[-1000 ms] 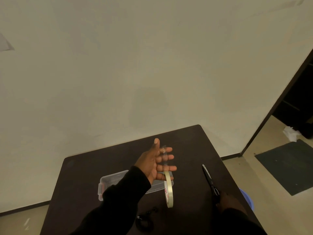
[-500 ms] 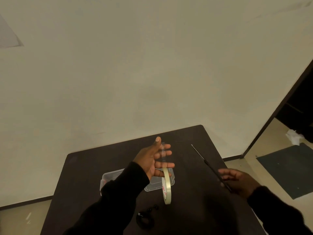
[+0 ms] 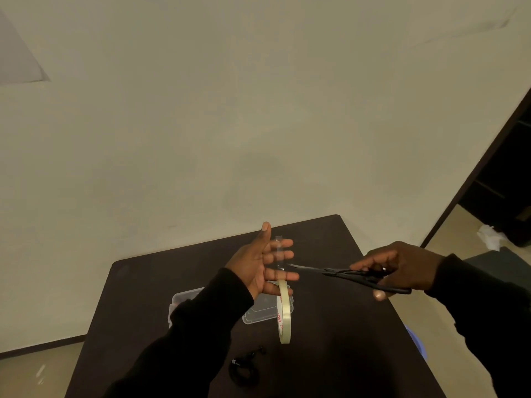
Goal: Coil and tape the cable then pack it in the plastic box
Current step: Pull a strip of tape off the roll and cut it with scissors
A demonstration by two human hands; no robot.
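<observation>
Cable (image 3: pixel 242 370) coiled beside plastic box (image 3: pixel 260 313) | left hand (image 3: pixel 258 268) spread, tape (image 3: pixel 284 311) hanging | right hand (image 3: pixel 402 268) clamps scissors (image 3: pixel 344 273)

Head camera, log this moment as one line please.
left hand: open, tape roll hanging, strip across fingers | right hand: scissors at strip | cable: coiled on table | plastic box: behind roll

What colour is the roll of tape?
The tape roll is pale cream with red print inside, seen in the head view.
</observation>
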